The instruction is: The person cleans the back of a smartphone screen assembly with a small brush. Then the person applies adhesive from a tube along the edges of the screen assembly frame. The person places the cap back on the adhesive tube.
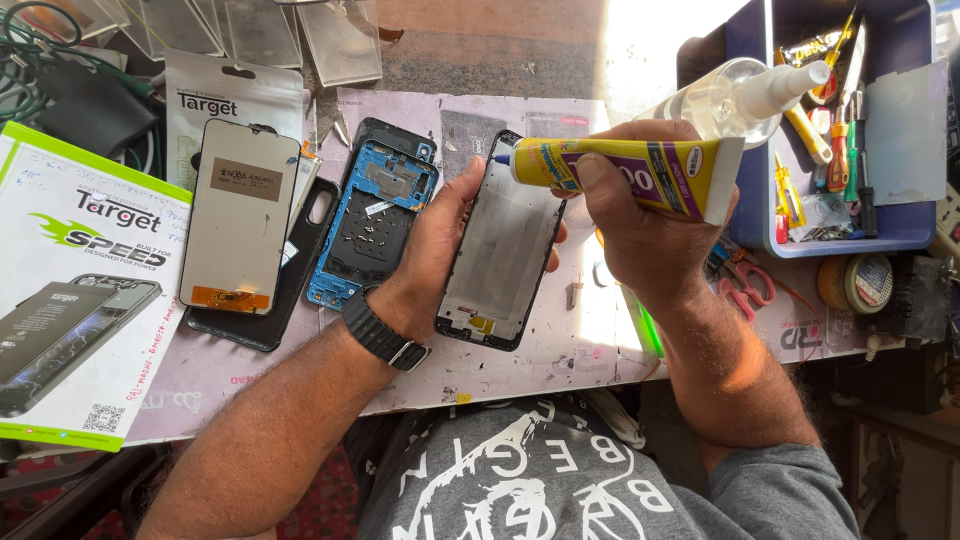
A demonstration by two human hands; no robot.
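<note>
At the far left of the surface [560,370], toward nine o'clock, lies a white and green retail box [80,290] with a phone pictured on it, and just to its right a pale display panel [240,215] rests face down on a black back cover [290,290]; next comes an opened phone chassis [375,225] with blue inner parts, flat on the worn mat. Right of that, the left hand [430,255], a dark watch [385,335] on its wrist, holds a black phone frame [505,240] by its left edge, fingers wrapped behind and thumb on front. The frame's long axis runs from about seven o'clock near the body up to one o'clock, tilted slightly right. The right hand [635,225] is closed firmly round a yellow glue tube [630,170], which lies almost level, its blue nozzle pointing to nine o'clock and meeting the frame's top right corner, so the tube crosses the frame's length nearly at a right angle. The right hand sits at three o'clock from the frame, close beside it. Beyond, at two o'clock, a clear spray bottle [725,100] leans by a blue tray [860,235] of screwdrivers
</note>
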